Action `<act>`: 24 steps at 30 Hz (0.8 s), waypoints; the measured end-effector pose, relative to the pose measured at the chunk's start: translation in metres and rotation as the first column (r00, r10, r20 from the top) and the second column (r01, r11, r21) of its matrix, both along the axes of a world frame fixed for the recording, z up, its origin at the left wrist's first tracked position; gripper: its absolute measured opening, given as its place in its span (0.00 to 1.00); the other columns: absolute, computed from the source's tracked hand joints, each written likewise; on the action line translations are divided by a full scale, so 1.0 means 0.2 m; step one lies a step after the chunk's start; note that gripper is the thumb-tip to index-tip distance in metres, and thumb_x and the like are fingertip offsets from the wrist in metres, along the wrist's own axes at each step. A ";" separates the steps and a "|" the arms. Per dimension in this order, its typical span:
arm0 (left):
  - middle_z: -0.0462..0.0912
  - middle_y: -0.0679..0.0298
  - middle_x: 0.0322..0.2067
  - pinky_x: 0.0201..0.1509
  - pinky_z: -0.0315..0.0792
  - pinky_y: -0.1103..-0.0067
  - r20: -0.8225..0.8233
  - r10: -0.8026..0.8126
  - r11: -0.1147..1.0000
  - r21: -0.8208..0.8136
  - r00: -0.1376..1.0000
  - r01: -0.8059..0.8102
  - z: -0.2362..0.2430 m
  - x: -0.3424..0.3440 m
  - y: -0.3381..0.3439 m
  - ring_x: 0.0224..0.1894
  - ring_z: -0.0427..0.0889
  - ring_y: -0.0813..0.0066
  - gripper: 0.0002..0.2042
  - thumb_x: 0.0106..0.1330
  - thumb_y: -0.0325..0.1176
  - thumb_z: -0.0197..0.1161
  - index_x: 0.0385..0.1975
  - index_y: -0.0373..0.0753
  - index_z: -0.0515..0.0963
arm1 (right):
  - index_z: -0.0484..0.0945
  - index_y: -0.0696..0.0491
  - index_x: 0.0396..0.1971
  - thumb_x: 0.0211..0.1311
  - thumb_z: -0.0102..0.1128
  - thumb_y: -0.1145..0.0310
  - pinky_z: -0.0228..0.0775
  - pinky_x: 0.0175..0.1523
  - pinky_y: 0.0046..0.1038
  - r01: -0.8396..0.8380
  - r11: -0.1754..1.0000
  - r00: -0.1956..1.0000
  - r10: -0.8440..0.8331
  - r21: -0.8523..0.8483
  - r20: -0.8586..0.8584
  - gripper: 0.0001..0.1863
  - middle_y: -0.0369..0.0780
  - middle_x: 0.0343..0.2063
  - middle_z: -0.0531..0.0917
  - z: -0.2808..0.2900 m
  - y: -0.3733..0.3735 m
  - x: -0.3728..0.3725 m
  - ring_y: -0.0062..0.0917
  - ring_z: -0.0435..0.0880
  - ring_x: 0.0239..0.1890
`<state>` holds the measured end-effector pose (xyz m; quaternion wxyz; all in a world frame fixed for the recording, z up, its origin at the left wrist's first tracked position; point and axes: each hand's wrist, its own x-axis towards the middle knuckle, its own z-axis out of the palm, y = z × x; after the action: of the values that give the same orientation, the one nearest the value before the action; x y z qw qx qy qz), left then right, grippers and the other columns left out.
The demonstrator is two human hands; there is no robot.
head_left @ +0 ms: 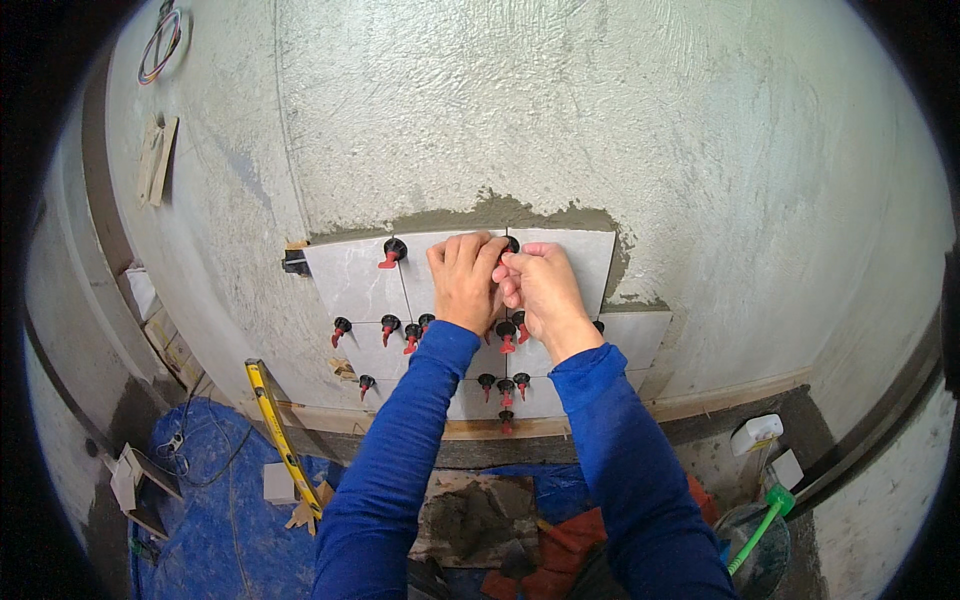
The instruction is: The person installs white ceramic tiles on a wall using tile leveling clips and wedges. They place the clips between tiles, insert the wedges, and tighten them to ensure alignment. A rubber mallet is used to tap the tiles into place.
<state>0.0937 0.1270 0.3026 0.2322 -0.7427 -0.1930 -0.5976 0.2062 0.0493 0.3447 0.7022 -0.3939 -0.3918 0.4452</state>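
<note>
Head view, looking down two blue sleeves at a patch of grey tiles (pixel 350 285) set low on a rough plastered wall (pixel 700 150). Judged as the levelling stage: tiles bedded in mortar (pixel 500 212), red-and-black clips (pixel 393 250) seated along the joints, and one more clip (pixel 512 243) being worked at the upright joint between the two top tiles, just under the mortar edge.

Right hand (pixel 540 290) raised flat to the wall, wrist bent back, thumb and first fingers pinched together on that clip, its black cap peeping out just above the fingertips. Left hand (pixel 462 280) pressed close beside, touching the right at the knuckles, fingers curled and bearing on the top tile left of the joint; impossible to tell whether also gripping the clip or merely steadying the tile, since the fingertips are hidden behind the knuckles. Both forearms reaching up from the lower edge, elbows apart, hands meeting in the middle.

Next move, by judgement only: calls for a firm twist or push on the cap while holding the tile still, with even pressure so as not to shift either neighbour or squeeze the joint out of line.

Lower down, more clips in rows at the joints, and a wooden strip (pixel 700 405) under the bottom tiles. Below, a yellow level (pixel 280 430) leaning near the wall, a blue sheet (pixel 220 540) on the floor, a lump of mortar on a board (pixel 480 515), and a bucket (pixel 755 550) at the right.
</note>
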 end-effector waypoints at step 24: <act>0.78 0.62 0.38 0.48 0.64 0.63 0.118 0.089 0.977 -0.206 0.989 -0.064 -0.06 0.03 -0.06 0.44 0.76 0.57 0.16 0.51 0.33 0.73 0.39 0.43 0.77 | 0.66 0.64 0.47 0.66 0.57 0.80 0.61 0.17 0.26 0.104 0.994 0.993 -0.102 0.025 -0.066 0.13 0.44 0.23 0.82 0.00 0.01 -0.04 0.21 0.74 0.16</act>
<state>0.0997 0.1148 0.2899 0.1660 -0.7152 -0.2953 -0.6114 0.1976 0.0521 0.3438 0.7420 -0.3890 -0.3545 0.4153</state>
